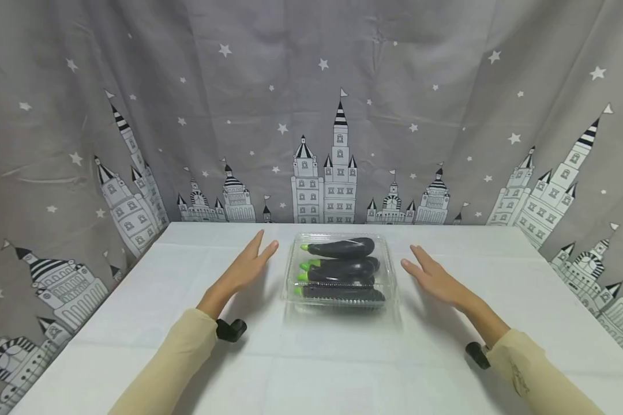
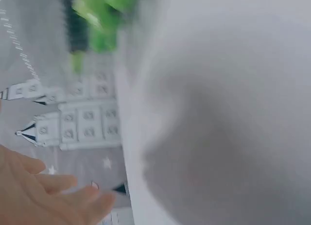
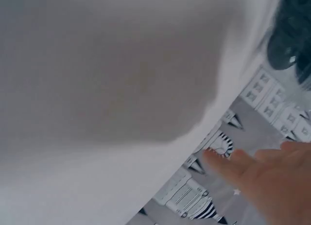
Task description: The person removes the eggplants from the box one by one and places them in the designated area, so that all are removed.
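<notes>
A clear plastic box (image 1: 291,293) with several dark eggplants (image 1: 342,270) inside stands on the white table, their green stem ends pointing left. To its left, my left hand (image 1: 244,268) hovers with straight, spread fingers, apart from the box. On the other side my right hand (image 1: 438,280) is held out with its fingers extended toward the box, also touching nothing. In the left wrist view the left hand (image 2: 43,191) shows at the lower left, with blurred green stems (image 2: 102,16) above. The right wrist view has the right hand (image 3: 267,181) at lower right and dark eggplant ends (image 3: 284,45) at the top right.
The white cloth-covered table (image 1: 337,369) runs back to a grey curtain (image 1: 394,69) printed with castles and stars. Dark wrist devices (image 1: 232,330) sit at both beige sleeves. Each hand casts a soft shadow on the cloth.
</notes>
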A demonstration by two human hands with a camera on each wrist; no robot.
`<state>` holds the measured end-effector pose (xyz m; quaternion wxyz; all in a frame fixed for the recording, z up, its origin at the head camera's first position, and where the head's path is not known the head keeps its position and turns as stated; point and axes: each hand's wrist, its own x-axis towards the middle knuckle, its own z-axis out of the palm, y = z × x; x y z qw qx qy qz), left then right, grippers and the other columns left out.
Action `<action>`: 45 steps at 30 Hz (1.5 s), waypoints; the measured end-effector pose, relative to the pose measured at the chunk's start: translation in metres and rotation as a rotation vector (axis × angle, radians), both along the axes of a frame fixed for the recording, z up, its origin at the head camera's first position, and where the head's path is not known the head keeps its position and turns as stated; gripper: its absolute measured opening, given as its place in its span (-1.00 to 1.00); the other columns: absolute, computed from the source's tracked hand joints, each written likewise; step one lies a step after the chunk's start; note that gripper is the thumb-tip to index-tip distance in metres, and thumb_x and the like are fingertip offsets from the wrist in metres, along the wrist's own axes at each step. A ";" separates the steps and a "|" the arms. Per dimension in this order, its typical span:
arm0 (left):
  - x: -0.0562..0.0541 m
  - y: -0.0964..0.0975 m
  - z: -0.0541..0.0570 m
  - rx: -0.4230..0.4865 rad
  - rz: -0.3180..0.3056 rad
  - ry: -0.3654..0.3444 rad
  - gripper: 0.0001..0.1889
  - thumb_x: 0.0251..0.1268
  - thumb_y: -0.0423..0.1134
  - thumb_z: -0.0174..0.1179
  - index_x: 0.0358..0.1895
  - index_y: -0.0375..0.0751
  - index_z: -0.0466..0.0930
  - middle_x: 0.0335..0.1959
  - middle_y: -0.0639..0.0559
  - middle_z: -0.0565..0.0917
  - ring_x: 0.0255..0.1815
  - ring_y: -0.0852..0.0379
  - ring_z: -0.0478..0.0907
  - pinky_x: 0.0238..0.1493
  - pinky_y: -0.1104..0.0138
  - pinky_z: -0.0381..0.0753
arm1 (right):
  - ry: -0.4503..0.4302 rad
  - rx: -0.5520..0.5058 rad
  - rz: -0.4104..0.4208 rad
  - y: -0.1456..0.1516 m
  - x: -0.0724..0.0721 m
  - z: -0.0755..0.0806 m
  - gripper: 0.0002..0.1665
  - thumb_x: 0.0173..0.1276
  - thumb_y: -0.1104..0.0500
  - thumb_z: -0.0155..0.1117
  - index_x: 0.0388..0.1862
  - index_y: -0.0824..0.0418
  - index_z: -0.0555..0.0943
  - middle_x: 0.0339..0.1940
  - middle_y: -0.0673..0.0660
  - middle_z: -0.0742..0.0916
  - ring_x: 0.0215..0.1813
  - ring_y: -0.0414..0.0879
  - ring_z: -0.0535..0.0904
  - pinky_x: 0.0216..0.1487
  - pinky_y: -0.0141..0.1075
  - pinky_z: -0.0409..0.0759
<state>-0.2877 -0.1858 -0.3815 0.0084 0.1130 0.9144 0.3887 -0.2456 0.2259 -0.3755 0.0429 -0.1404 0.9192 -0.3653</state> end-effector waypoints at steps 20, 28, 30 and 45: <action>0.062 0.031 -0.005 0.375 -0.223 -0.284 0.26 0.12 0.01 0.43 0.60 -0.06 -0.47 0.60 -0.18 -0.26 0.50 -0.30 0.04 0.32 -0.13 0.27 | -0.265 -0.435 0.086 -0.023 0.042 -0.003 0.24 0.33 -0.05 0.33 0.63 0.01 -0.35 0.61 0.30 -0.14 0.58 0.26 -0.33 0.36 0.38 -0.26; 0.066 0.035 -0.008 0.393 -0.183 -0.287 0.34 0.03 -0.01 0.50 0.59 -0.09 -0.49 0.55 -0.35 -0.02 0.51 -0.23 0.07 0.37 -0.17 0.15 | -0.318 -0.498 0.171 -0.027 0.047 -0.012 0.38 0.24 0.06 0.43 0.62 0.00 -0.44 0.61 0.20 -0.28 0.58 0.24 -0.29 0.40 0.29 -0.12; 0.066 0.036 -0.010 0.380 -0.174 -0.279 0.34 0.01 -0.01 0.50 0.59 -0.10 -0.47 0.55 -0.33 -0.02 0.51 -0.22 0.06 0.38 -0.18 0.12 | -0.322 -0.510 0.179 -0.028 0.047 -0.013 0.40 0.22 0.08 0.44 0.61 0.00 -0.46 0.61 0.17 -0.31 0.58 0.25 -0.29 0.41 0.26 -0.09; 0.066 0.046 -0.016 0.369 -0.150 -0.233 0.36 0.00 -0.07 0.53 0.58 -0.18 -0.48 0.61 -0.16 -0.29 0.57 -0.13 -0.35 0.44 -0.19 -0.27 | -0.303 -0.495 0.139 -0.033 0.047 -0.014 0.39 0.22 0.09 0.45 0.61 -0.12 -0.43 0.61 0.07 -0.35 0.57 0.27 -0.16 0.40 0.18 0.12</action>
